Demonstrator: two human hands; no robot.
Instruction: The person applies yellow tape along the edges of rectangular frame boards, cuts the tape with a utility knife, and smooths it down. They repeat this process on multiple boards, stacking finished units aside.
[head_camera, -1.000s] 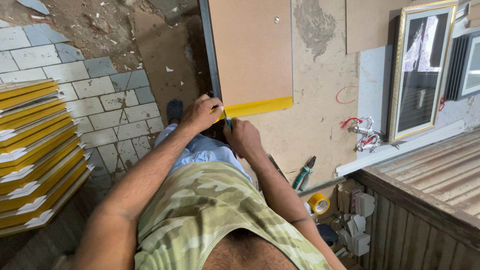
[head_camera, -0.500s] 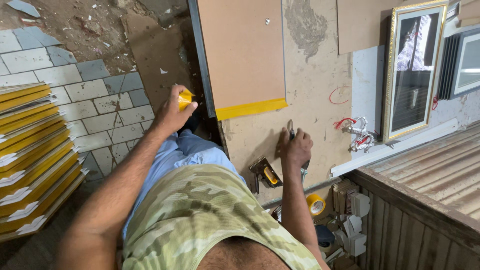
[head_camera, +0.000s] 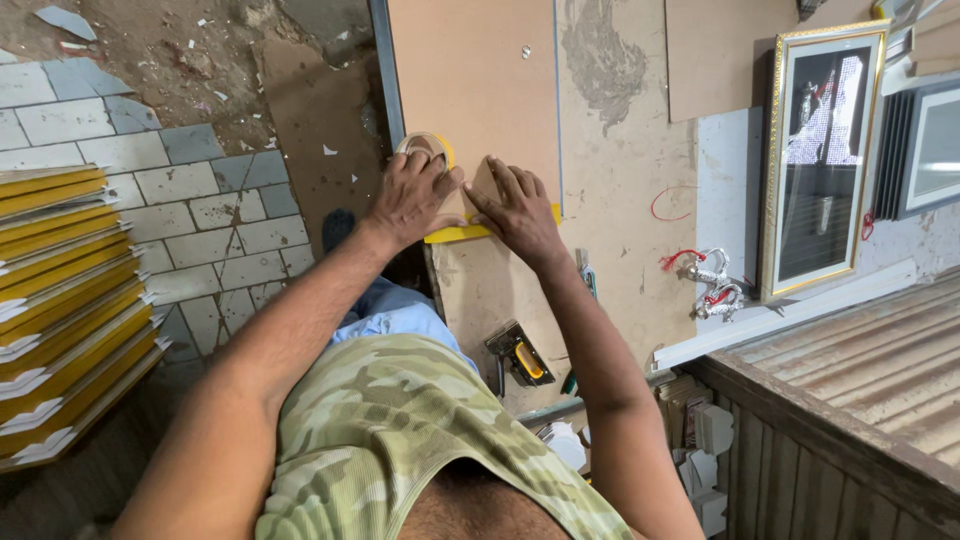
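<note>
While left hand (head_camera: 412, 200) grips the yellow tape roll (head_camera: 428, 148) at the brown board (head_camera: 470, 90) edge, right hand (head_camera: 515, 210) lies flat, holding nothing, pressing the yellow tape strip (head_camera: 455, 233); taping step underway, next probably needs pulling more tape taut.

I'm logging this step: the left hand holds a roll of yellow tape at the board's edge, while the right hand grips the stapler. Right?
Not quite. In the head view the right hand presses flat on the board by the yellow tape strip; the stapler lies untouched below. The left hand does hold the tape roll.
</note>
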